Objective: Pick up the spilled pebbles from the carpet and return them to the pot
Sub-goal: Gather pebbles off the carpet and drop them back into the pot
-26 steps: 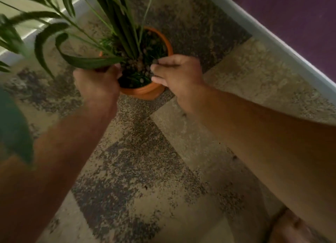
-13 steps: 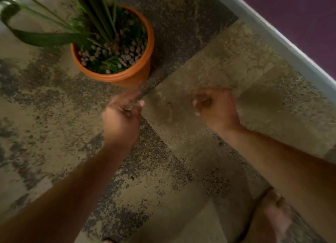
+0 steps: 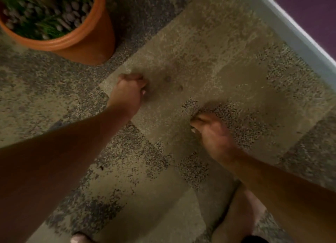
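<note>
The orange pot (image 3: 76, 43) stands at the upper left, with green leaves and several pebbles on its soil. Two small brown pebbles lie on the tan carpet patch, one (image 3: 167, 78) just right of my left hand and the other (image 3: 180, 87) a little lower. My left hand (image 3: 129, 90) rests on the carpet below the pot with its fingers curled shut; nothing shows in it. My right hand (image 3: 209, 132) is blurred, with its fingertips pressed together on the dark speckled carpet; I cannot see what is under them.
A pale skirting board (image 3: 291, 33) runs diagonally at the upper right under a purple wall (image 3: 312, 4). The carpet (image 3: 127, 197) is patched tan and dark grey. My bare feet show at the bottom edge (image 3: 241, 219).
Both hands have come away from the pot and dropped to the carpet. The view has tilted down, so the pot now sits in the top left corner.
</note>
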`<state>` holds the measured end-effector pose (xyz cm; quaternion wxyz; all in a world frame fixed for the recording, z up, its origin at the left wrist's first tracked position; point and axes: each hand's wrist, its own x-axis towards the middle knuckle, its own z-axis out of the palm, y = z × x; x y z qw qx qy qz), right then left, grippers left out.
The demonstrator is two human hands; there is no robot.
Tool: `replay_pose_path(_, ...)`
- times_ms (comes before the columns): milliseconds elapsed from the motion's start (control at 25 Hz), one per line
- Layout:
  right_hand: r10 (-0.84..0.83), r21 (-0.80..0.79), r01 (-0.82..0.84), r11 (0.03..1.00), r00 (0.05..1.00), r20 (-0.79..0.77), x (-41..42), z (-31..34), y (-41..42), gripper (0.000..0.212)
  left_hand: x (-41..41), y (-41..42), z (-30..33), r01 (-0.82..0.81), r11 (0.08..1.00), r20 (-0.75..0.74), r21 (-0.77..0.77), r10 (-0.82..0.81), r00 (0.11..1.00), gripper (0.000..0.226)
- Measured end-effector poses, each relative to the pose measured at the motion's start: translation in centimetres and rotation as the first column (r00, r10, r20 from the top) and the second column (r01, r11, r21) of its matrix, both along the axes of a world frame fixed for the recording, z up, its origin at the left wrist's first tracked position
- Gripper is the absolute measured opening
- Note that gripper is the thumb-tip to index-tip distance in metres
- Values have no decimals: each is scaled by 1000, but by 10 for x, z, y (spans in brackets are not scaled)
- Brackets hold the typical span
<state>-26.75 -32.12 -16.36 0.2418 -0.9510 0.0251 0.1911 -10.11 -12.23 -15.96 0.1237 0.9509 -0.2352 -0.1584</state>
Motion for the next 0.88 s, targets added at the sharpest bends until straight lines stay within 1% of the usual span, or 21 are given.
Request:
replay_pose_path(40,2,1,-2,1000,1000,9,1,-1,0,23,0,2,-1,2,999,16,-34,-1,1000,30)
replay_pose_path(120,-52,39,50,998,998,39,5,4,1,22,-4,9,1,-59,992,1,-109,60,998,24)
replay_pose_path(160,-102,73,98,993,993,58,8,7,2,21,-8,12,3,-109,984,-15,-142,108,994,22)
replay_pose_path(240,-260,159,248,956,964,58,22,14,1,23,-20,18,10,-191,959,-39,-207,187,982,18)
replay_pose_path(320,-398,218,385,897,917,17,41,17,4,28,-40,29,17,-217,941,-68,-258,207,976,18)
replay_pose_path(360,-433,221,417,882,901,28,51,16,7,30,-51,37,19,-217,937,-87,-273,201,976,18)
replay_pose_path(440,-444,204,426,881,894,52,66,15,11,33,-75,55,15,-201,942,-124,-269,173,977,16)
replay_pose_path(520,-415,196,400,895,909,41,77,14,15,34,-92,70,6,-169,956,-138,-239,139,981,16)
replay_pose_path(600,-352,126,344,930,935,45,85,10,18,33,-102,81,-4,-124,970,-112,-208,102,988,17)
replay_pose_path(680,-329,67,325,943,943,60,90,9,19,26,-107,87,-12,-87,979,-75,-185,74,994,17)
replay_pose_path(760,-323,58,319,946,944,67,95,10,21,20,-110,89,-14,-100,976,-60,-193,90,994,17)
replay_pose_path(880,-355,63,351,934,931,83,106,12,26,20,-110,90,-13,-143,961,-82,-236,127,989,17)
